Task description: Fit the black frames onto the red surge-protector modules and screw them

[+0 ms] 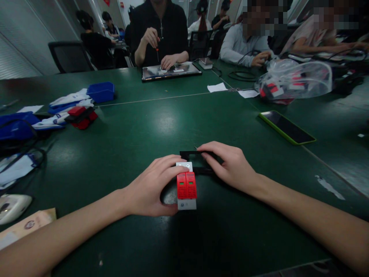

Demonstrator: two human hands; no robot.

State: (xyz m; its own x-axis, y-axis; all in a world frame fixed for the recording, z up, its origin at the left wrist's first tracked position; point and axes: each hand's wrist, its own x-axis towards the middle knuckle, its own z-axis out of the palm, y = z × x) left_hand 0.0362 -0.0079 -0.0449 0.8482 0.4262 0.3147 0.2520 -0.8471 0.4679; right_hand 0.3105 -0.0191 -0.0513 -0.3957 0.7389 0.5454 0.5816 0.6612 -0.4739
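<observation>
My left hand (157,184) grips a two-pole surge protector (186,185) from its left side, thumb at the near end and fingers at the far end. It has a light grey base and two red modules with small green windows. Just beyond it, a black U-shaped plastic part (201,171) extends to the right, touching or very close to the surge protector. My right hand (227,163) has its thumb and fingers closed around the right end of this black part. A tiny metallic tip (195,147) shows by my right index fingertip; what it belongs to is hidden.
Red and black pieces (82,116) and blue-and-white packets (69,100) lie at left. A white computer mouse (14,207) sits near left. A green-edged phone (286,127) and a clear plastic bag (305,79) are right. Across the table (138,130), a person holds a screwdriver (157,50).
</observation>
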